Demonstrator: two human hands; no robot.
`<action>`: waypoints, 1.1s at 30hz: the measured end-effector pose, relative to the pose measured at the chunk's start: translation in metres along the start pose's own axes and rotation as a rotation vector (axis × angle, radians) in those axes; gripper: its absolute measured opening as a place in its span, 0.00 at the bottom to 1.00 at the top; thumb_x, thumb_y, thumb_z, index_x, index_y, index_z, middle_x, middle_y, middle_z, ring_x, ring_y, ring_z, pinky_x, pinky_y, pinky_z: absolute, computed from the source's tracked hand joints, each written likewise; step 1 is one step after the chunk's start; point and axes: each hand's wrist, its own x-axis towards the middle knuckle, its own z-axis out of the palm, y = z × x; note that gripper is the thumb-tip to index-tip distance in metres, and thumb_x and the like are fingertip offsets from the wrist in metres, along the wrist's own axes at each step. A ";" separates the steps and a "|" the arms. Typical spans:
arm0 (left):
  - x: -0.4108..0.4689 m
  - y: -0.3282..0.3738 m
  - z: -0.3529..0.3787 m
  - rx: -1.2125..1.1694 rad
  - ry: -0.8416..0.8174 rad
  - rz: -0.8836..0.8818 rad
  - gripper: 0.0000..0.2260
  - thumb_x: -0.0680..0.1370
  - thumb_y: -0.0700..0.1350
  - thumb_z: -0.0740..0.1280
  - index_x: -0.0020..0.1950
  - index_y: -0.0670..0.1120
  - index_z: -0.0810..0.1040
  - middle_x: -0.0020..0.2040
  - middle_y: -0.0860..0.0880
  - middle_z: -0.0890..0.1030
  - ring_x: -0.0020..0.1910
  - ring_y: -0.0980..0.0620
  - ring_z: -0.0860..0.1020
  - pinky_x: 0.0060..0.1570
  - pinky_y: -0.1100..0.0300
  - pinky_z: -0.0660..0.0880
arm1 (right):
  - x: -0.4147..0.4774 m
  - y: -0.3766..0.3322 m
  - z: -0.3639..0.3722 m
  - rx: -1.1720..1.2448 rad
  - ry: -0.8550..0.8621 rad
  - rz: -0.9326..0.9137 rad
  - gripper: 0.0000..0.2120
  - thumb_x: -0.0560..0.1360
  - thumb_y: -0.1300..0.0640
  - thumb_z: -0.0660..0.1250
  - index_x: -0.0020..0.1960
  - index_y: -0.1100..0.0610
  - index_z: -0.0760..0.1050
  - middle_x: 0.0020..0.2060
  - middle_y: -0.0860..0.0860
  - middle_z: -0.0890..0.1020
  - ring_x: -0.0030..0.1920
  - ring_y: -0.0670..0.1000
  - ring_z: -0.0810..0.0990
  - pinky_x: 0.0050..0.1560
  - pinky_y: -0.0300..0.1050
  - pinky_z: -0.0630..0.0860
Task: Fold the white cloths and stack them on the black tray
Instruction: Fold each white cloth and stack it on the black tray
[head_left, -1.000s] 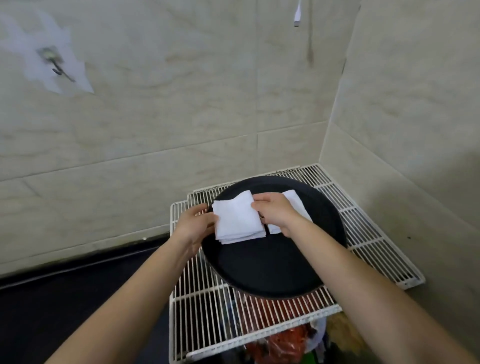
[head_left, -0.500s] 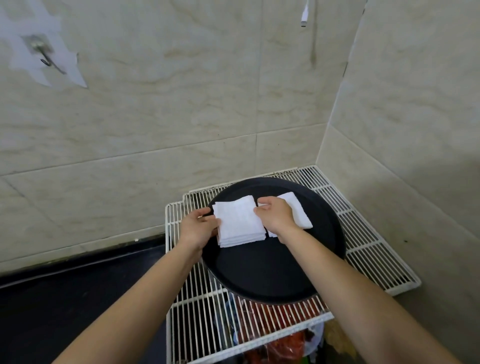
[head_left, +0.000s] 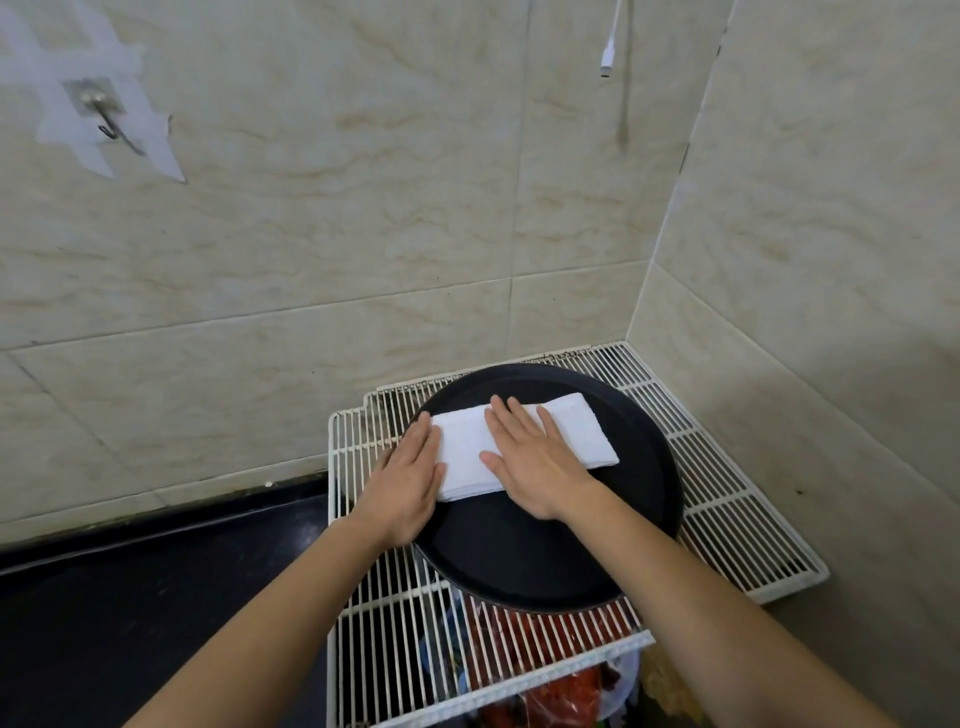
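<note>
A round black tray (head_left: 535, 551) lies on a white wire rack. Two folded white cloths sit side by side in its far half: a left stack (head_left: 467, 452) and a right cloth (head_left: 584, 431). My left hand (head_left: 408, 480) lies flat with straight fingers over the left stack's left edge and the tray's rim. My right hand (head_left: 532, 460) presses flat, fingers spread, across the seam between the two cloths. Neither hand grips anything.
The white wire rack (head_left: 727, 499) fills a corner of beige tiled walls. Under it show red and blue packets (head_left: 524, 644). A dark counter (head_left: 130, 613) runs to the left. A white cable plug (head_left: 607, 57) hangs down the wall, and a metal hook (head_left: 101, 111) is stuck up left.
Both hands let go of the left stack's edges and flattened out on top of the cloths. The stack has settled flat on the tray beside the right cloth.
</note>
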 end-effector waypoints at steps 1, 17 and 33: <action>0.000 -0.001 0.000 -0.041 -0.017 -0.010 0.27 0.85 0.53 0.47 0.81 0.44 0.44 0.81 0.48 0.38 0.80 0.52 0.41 0.79 0.48 0.49 | 0.000 0.000 0.003 -0.016 -0.027 0.004 0.31 0.85 0.43 0.43 0.82 0.57 0.41 0.81 0.51 0.40 0.80 0.51 0.39 0.79 0.55 0.38; -0.148 -0.068 -0.120 0.234 0.653 -0.435 0.34 0.79 0.68 0.45 0.81 0.52 0.52 0.82 0.43 0.45 0.81 0.43 0.44 0.76 0.37 0.48 | 0.024 -0.090 -0.081 0.090 0.487 -0.101 0.36 0.79 0.33 0.40 0.82 0.50 0.52 0.81 0.56 0.43 0.80 0.58 0.39 0.79 0.58 0.40; -0.581 -0.172 -0.116 0.462 0.590 -1.309 0.40 0.75 0.74 0.42 0.82 0.54 0.46 0.81 0.46 0.38 0.79 0.43 0.36 0.74 0.33 0.40 | -0.012 -0.509 -0.014 0.171 0.352 -0.695 0.43 0.75 0.23 0.42 0.81 0.46 0.38 0.79 0.55 0.32 0.77 0.62 0.28 0.76 0.67 0.38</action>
